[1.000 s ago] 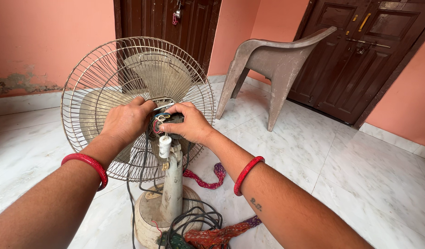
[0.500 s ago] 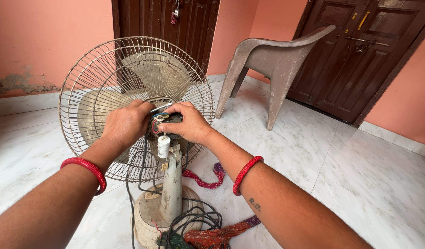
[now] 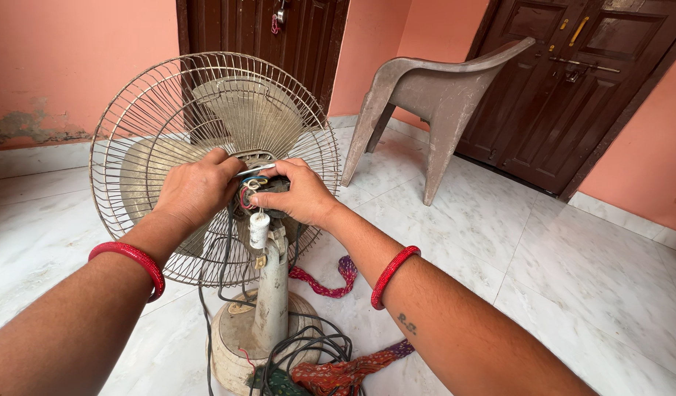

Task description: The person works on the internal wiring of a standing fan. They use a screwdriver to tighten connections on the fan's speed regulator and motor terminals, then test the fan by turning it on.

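Note:
A dusty pedestal fan stands on the floor with its wire cage (image 3: 155,110) facing away from me and its rear motor (image 3: 268,187) uncovered. My left hand (image 3: 195,187) grips the left side of the motor, fingers curled over coloured wires. My right hand (image 3: 298,192) clasps the motor's right side, with a thin metal tool or strip (image 3: 254,170) between the two hands. A small white cylindrical capacitor (image 3: 259,229) hangs on wires just below. The fan's grey neck (image 3: 272,293) rises from a round base (image 3: 224,345). Both wrists wear red bangles.
Black cables (image 3: 309,345) and a patterned cloth (image 3: 338,374) lie coiled at the base; a pink-red cloth strip (image 3: 327,282) trails behind it. A grey plastic chair (image 3: 433,95) stands to the right near dark wooden doors (image 3: 572,81). White marble floor (image 3: 536,257) stretches around.
Both hands stay on the motor with only slight finger shifts; the view has edged a little.

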